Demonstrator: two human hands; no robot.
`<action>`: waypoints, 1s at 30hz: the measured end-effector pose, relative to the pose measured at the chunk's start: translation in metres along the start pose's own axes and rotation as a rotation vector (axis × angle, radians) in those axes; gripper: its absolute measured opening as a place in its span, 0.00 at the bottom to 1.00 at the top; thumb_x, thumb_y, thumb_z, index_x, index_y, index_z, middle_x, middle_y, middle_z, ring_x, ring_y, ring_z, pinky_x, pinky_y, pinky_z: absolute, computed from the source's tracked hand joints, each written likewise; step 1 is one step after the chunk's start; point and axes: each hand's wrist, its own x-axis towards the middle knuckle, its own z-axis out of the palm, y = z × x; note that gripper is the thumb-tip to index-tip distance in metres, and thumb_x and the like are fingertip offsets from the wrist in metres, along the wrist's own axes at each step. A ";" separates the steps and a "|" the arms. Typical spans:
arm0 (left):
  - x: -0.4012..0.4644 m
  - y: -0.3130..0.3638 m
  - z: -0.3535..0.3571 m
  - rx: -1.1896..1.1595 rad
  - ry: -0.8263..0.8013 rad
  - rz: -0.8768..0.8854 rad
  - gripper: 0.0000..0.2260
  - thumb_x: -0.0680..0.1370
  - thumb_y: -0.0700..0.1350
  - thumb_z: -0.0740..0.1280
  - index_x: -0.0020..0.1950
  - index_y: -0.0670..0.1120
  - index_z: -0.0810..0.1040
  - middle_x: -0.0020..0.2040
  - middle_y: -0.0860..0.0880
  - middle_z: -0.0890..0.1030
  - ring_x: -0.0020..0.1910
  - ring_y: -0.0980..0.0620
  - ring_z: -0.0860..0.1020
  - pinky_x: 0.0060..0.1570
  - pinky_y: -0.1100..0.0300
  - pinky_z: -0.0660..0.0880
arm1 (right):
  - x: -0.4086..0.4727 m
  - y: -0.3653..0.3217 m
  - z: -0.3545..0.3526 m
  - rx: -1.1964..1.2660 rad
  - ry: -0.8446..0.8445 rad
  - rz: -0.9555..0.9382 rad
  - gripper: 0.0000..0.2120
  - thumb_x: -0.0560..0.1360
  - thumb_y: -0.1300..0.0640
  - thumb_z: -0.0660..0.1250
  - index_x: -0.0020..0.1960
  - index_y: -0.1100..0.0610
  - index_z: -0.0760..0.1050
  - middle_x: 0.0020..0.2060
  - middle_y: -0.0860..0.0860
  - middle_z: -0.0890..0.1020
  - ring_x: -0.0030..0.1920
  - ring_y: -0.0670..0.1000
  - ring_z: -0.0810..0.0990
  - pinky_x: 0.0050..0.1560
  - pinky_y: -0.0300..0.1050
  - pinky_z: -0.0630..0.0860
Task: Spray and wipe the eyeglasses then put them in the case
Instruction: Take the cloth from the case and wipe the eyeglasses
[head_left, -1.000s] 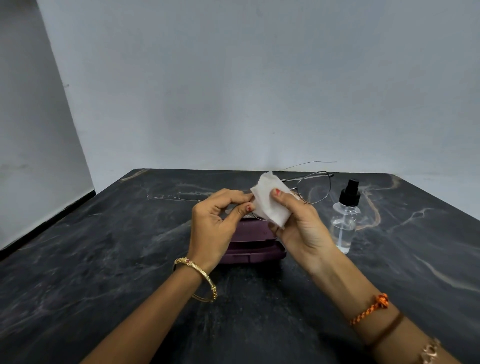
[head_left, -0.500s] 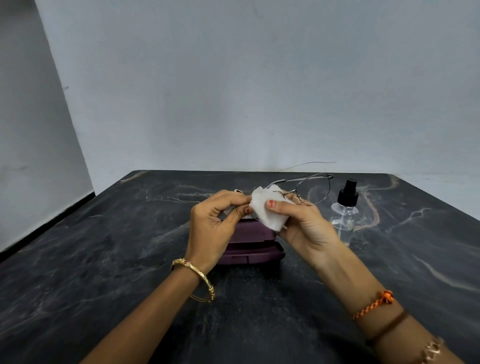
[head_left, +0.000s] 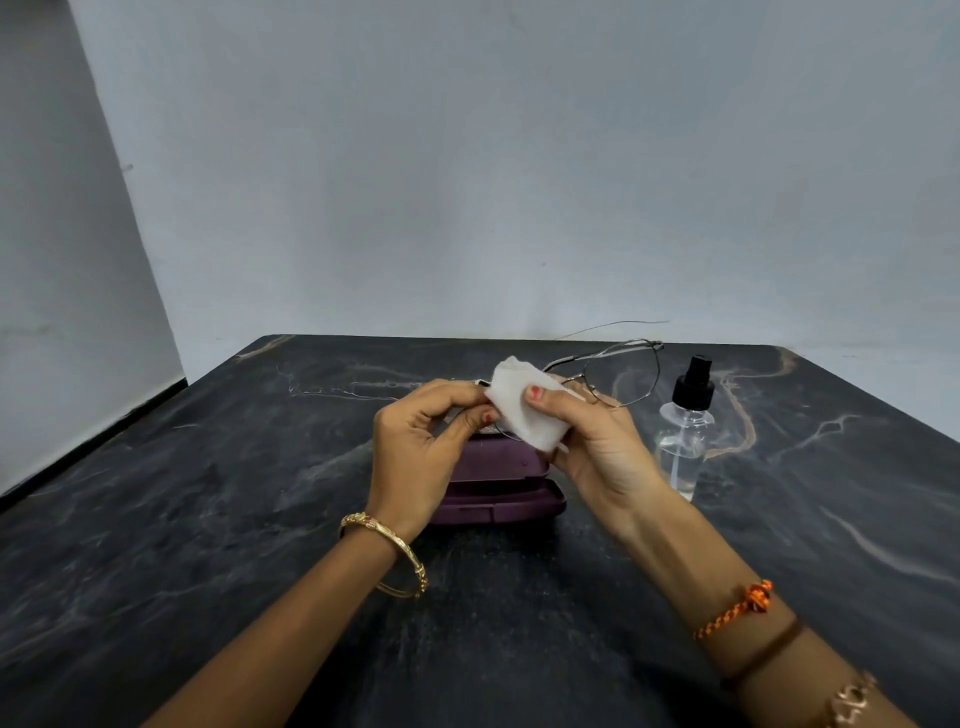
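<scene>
Just above the middle of the frame, one pair of thin wire-rimmed eyeglasses is held up in the air over the dark marbled surface, between the two hands. The left hand closes its grip on the left end of the frame, thumb and forefinger pinched together there, so that end is hidden behind the fingers. The right hand closes its grip on one folded white tissue, thumb on the near face, and the tissue wraps over the lens nearer the centre of the picture; that lens is covered and cannot be seen. The other lens stands free to the right of the tissue, above the right hand's knuckles, with one temple arm folded across its top and a second thin temple reaching up and right against the wall.

Directly below the glasses and behind both hands lies one purple eyeglass case on the surface, partly hidden by the left wrist; whether its lid is fully shut cannot be told from this angle. To the right of the case, just beside the right hand but not touching it, stands one clear spray bottle, upright, with a black pump head and some clear liquid in it.

On the left wrist sit gold bangles, apparently two. On the right forearm, in the lower right of the frame, are one orange braided thread, one brown band and one gold chain bracelet.
</scene>
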 end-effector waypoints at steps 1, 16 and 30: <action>0.001 0.000 0.000 -0.007 0.012 -0.011 0.13 0.68 0.32 0.69 0.42 0.51 0.79 0.39 0.53 0.81 0.40 0.55 0.80 0.44 0.64 0.79 | 0.000 0.000 0.000 -0.003 -0.008 -0.009 0.06 0.63 0.63 0.69 0.41 0.57 0.78 0.31 0.47 0.83 0.33 0.45 0.81 0.33 0.37 0.75; -0.001 0.003 0.003 -0.017 -0.021 -0.014 0.12 0.69 0.35 0.68 0.42 0.53 0.78 0.40 0.53 0.81 0.41 0.57 0.80 0.44 0.65 0.78 | 0.001 0.001 0.002 0.279 0.028 0.044 0.22 0.56 0.65 0.70 0.50 0.65 0.75 0.42 0.54 0.82 0.41 0.50 0.82 0.35 0.39 0.81; 0.005 0.001 -0.003 -0.049 0.021 0.009 0.10 0.70 0.36 0.67 0.48 0.48 0.78 0.42 0.53 0.80 0.42 0.62 0.80 0.43 0.72 0.75 | 0.003 -0.005 -0.006 -0.016 -0.048 -0.020 0.09 0.61 0.70 0.70 0.33 0.57 0.77 0.28 0.46 0.83 0.31 0.43 0.81 0.30 0.35 0.78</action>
